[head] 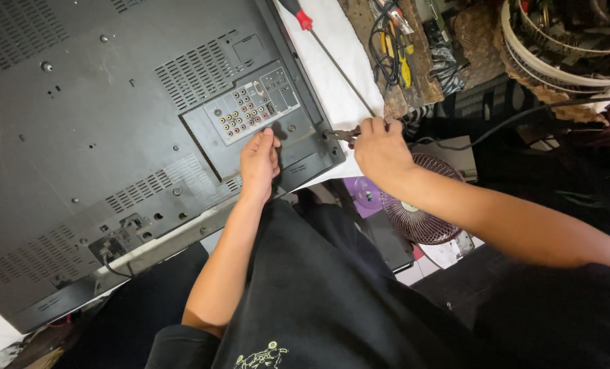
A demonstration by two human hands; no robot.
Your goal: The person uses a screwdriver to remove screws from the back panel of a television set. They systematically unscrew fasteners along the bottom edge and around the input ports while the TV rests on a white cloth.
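The right hand (380, 149) grips small pliers (342, 135) at the television's back panel (113, 137) edge; the left hand (259, 162), fingers loosely curled, presses the panel beside them.

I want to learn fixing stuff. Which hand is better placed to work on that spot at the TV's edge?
Probably the right hand: it already holds the pliers, whose tip sits at the TV back panel edge. The left hand just rests flat by the connector panel.
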